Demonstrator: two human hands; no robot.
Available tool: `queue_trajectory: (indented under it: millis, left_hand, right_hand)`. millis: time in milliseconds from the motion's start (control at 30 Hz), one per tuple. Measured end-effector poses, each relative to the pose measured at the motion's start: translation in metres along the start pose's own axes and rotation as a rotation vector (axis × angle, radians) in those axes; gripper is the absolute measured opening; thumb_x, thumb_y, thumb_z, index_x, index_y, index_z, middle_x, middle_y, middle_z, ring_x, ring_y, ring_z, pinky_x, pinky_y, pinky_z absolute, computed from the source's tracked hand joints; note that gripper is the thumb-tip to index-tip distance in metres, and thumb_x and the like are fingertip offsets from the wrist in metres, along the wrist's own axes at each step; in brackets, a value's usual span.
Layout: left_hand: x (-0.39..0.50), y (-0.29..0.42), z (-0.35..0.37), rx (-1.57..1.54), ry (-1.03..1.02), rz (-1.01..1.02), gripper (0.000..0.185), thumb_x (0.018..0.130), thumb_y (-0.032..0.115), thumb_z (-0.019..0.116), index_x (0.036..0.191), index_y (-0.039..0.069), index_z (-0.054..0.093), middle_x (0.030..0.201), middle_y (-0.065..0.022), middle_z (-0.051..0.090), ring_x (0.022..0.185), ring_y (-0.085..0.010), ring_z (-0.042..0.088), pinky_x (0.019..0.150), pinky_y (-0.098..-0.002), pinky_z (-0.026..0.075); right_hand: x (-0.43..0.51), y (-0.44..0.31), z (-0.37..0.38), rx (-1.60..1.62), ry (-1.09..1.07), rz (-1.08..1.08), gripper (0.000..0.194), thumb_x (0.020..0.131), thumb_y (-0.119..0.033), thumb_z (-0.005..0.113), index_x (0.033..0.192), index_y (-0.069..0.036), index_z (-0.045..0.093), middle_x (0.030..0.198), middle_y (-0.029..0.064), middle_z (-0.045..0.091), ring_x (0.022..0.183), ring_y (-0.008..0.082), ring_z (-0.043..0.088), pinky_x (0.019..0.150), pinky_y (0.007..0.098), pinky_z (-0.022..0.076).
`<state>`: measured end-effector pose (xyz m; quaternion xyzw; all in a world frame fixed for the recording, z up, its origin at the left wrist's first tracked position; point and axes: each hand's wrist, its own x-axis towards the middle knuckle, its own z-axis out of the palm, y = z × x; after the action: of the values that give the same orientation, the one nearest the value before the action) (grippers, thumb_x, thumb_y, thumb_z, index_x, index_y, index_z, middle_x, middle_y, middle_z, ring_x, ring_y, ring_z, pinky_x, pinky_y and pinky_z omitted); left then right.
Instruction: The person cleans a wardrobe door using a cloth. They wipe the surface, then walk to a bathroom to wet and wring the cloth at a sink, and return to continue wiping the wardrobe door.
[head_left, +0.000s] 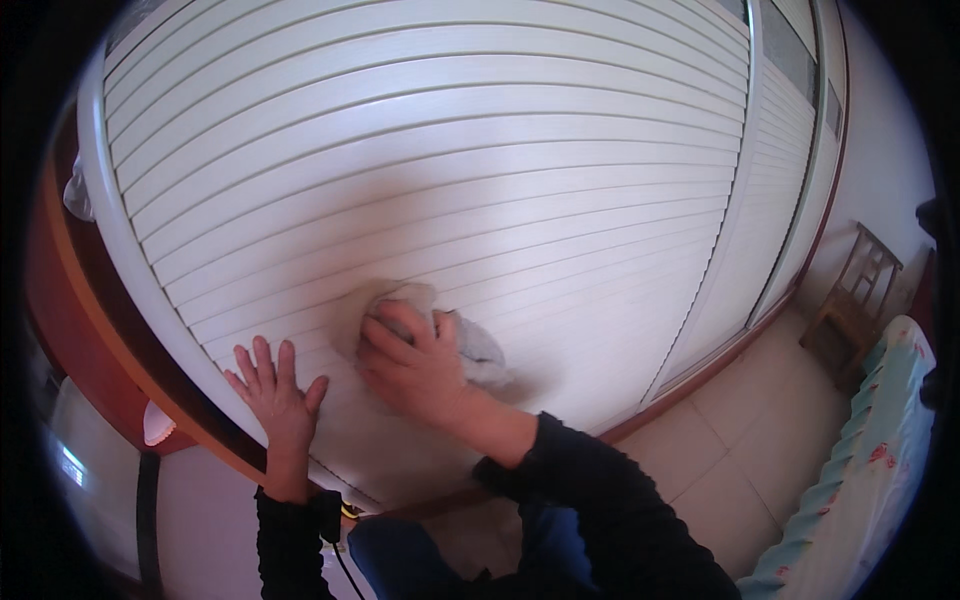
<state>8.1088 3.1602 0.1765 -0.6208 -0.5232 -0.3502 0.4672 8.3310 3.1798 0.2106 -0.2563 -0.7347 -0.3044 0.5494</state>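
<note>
In front of me stands a white slatted sliding door (570, 217) with narrow horizontal grooves, set in a pale frame. My right hand (412, 360) grips a crumpled greyish cloth (480, 349) and presses it against the lower middle of the slats. The cloth bulges out on both sides of the fingers. My left hand (277, 390) lies flat on the door near its left edge, fingers spread, holding nothing. Black sleeves cover both forearms.
Another slatted panel (784, 142) continues to the right. A small wooden chair (847, 307) stands by the wall on the tiled floor (720, 450). At lower right is a bed with a floral, ruffled cover (862, 465). A reddish-brown wooden panel (82, 322) borders the door at left.
</note>
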Motion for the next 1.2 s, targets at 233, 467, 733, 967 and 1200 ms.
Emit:
queue_trajectory:
  millis: [233, 467, 733, 967, 1200]
  left_hand:
    - [-0.005, -0.007, 0.000, 0.108, 0.031, 0.026, 0.065, 0.084, 0.055, 0.038, 0.133, 0.013, 0.030, 0.141, -0.0142, 0.021, 0.129, -0.0410, 0.014, 0.101, -0.0564, 0.008]
    - [-0.002, -0.006, 0.004, 0.135, 0.086, 0.072, 0.063, 0.086, 0.050, 0.035, 0.135, 0.012, 0.026, 0.142, -0.0159, 0.018, 0.131, -0.0385, 0.013, 0.102, -0.0537, 0.007]
    - [-0.003, -0.004, 0.004, 0.118, 0.109, 0.067, 0.062, 0.087, 0.048, 0.036, 0.135, 0.011, 0.026, 0.142, -0.0164, 0.019, 0.131, -0.0385, 0.013, 0.102, -0.0535, 0.007]
    - [-0.004, 0.001, 0.007, 0.087, 0.126, 0.027, 0.060, 0.087, 0.046, 0.036, 0.134, 0.010, 0.028, 0.141, -0.0164, 0.020, 0.130, -0.0396, 0.014, 0.102, -0.0540, 0.007]
    - [-0.009, -0.004, 0.008, 0.112, 0.130, 0.045, 0.057, 0.089, 0.043, 0.034, 0.133, 0.009, 0.029, 0.139, -0.0177, 0.024, 0.128, -0.0400, 0.019, 0.101, -0.0536, 0.011]
  right_hand:
    - [-0.055, 0.188, -0.101, -0.347, 0.006, 0.159, 0.032, 0.059, -0.028, 0.070, 0.076, -0.006, 0.055, 0.088, 0.0093, 0.052, 0.096, 0.0349, 0.046, 0.067, 0.0448, 0.0366]
    - [-0.112, 0.351, -0.164, -0.648, 0.170, 0.576, 0.038, 0.085, -0.033, 0.050, 0.092, 0.005, 0.050, 0.117, 0.0250, 0.042, 0.109, 0.0420, 0.033, 0.094, 0.0467, 0.0278]
    - [-0.085, 0.280, -0.132, -0.699, 0.148, 0.824, 0.040, 0.085, -0.031, 0.047, 0.101, 0.006, 0.047, 0.121, 0.0222, 0.039, 0.107, 0.0423, 0.036, 0.087, 0.0502, 0.0356]
    - [-0.037, 0.143, -0.091, -0.368, 0.032, 0.418, 0.033, 0.071, -0.019, 0.061, 0.088, 0.008, 0.053, 0.103, 0.0229, 0.043, 0.103, 0.0436, 0.035, 0.081, 0.0530, 0.0317]
    - [-0.034, 0.153, -0.111, -0.137, -0.212, 0.099, 0.032, 0.063, -0.027, 0.067, 0.082, -0.004, 0.056, 0.096, 0.0102, 0.050, 0.099, 0.0316, 0.043, 0.081, 0.0463, 0.0337]
